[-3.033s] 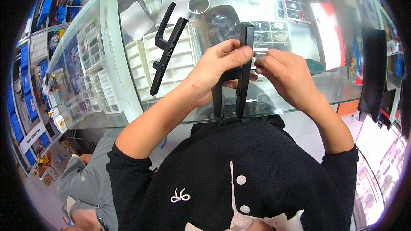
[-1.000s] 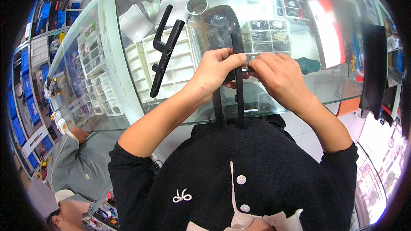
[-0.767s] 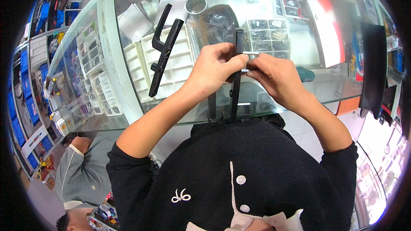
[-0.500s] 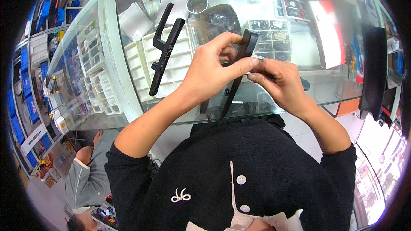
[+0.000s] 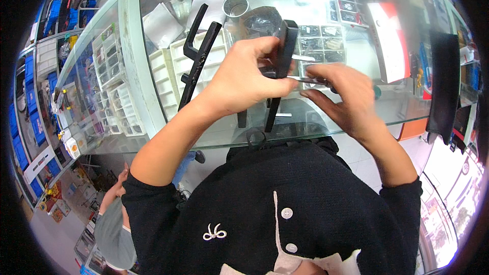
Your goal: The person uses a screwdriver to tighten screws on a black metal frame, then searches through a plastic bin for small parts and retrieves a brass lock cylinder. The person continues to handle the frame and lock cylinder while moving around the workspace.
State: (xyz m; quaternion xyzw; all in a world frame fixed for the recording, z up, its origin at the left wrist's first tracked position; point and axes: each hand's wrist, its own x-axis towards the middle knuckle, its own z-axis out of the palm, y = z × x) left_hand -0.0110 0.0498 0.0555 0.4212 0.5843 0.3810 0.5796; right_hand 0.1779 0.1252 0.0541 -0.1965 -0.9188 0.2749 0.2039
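We see the left hand [image 5: 249,74] closed firmly around a black bar handle [image 5: 288,38], its thumb laid across the near side and its fingers wrapped behind. The bar is raised above the glass counter [image 5: 402,104], standing nearly upright with its top leaning slightly right, and a bright metal rod [image 5: 304,58] juts from its right side. Just beside it we find the right hand [image 5: 354,97], slightly blurred, fingers curled over a slim dark piece [image 5: 318,81] with the thumb below; we cannot tell whether they clamp it or merely touch it. To the left, a second black handle [image 5: 201,56], with a forked arm, lies slanted on the counter above white compartment trays [image 5: 164,76]. Beyond the hands we make out a round metal tin [image 5: 236,6], a clear compartment box [image 5: 321,43] of small parts and a red-and-white box [image 5: 389,43]. A rounded green object [image 5: 377,91] peeks out past the right hand, mostly hidden. At lower left we notice a co-worker's grey sleeve [image 5: 113,231] and bare forearm.
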